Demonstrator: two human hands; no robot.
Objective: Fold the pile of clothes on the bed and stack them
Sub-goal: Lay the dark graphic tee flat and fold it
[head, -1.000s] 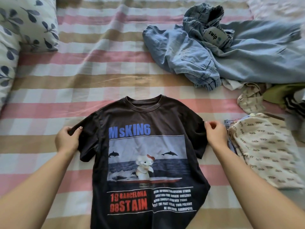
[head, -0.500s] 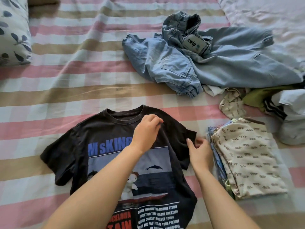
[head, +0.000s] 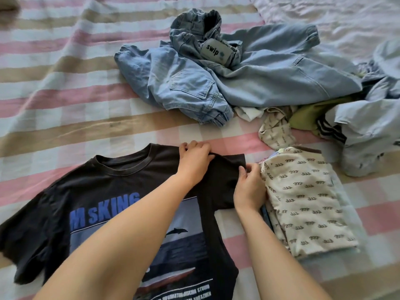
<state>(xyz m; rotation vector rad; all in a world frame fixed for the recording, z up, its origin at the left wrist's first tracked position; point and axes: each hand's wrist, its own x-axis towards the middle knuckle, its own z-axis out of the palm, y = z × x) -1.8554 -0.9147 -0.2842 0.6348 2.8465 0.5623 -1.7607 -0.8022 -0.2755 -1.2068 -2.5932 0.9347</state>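
The black T-shirt lies flat, print up, across the lower left and centre of the frame. No fold is made in it yet. The left hand grips the shoulder seam with curled fingers. The right hand pinches the edge of the sleeve nearest the stack.

Just right of the shirt lies the folded stack, with a cream patterned garment on top: this part is done.

Above, from centre to right, the denim garment and a heap of mixed clothes lie crumpled on the striped sheet. These are judged to be the remaining work.
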